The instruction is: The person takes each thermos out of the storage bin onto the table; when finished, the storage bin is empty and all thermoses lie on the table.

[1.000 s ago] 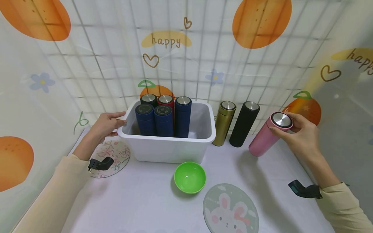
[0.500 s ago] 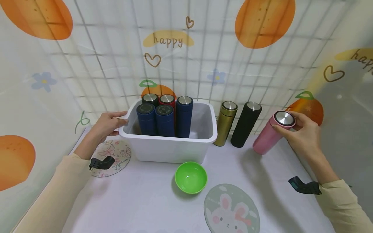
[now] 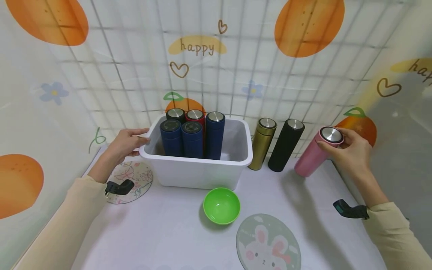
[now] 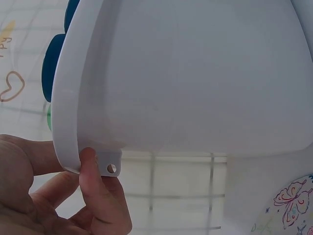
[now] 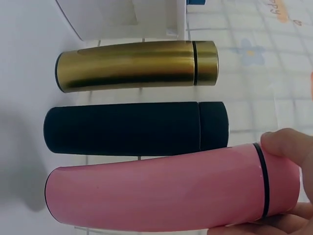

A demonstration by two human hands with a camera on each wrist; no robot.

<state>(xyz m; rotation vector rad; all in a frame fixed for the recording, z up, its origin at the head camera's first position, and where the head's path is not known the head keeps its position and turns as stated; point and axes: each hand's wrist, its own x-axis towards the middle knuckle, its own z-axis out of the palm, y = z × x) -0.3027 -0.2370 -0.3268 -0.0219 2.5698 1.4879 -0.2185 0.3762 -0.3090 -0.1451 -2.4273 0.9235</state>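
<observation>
My right hand (image 3: 352,152) grips the pink thermos bottle (image 3: 312,155) round its top, thumb on the near side. The bottle has a silver-topped lid and stands at the right of the table. Next to it a black thermos bottle (image 5: 132,128) and a gold one (image 5: 132,67) are lined up toward the bin. My left hand (image 3: 126,144) holds the left end of the white plastic bin (image 3: 195,172). In the left wrist view its thumb and fingers pinch the bin's rim (image 4: 68,98) beside a small tab with a hole.
Several thermos bottles stand inside the bin, two dark blue ones (image 3: 192,140) at the front and a taller blue one (image 3: 214,135) to their right. A green bowl (image 3: 221,206) sits before the bin. A rabbit mat (image 3: 246,228) and a butterfly mat (image 3: 141,176) lie on the table.
The pink thermos bottle has shifted slightly right and back in my right hand. My left hand keeps its hold on the bin; the head view has turned a little.
</observation>
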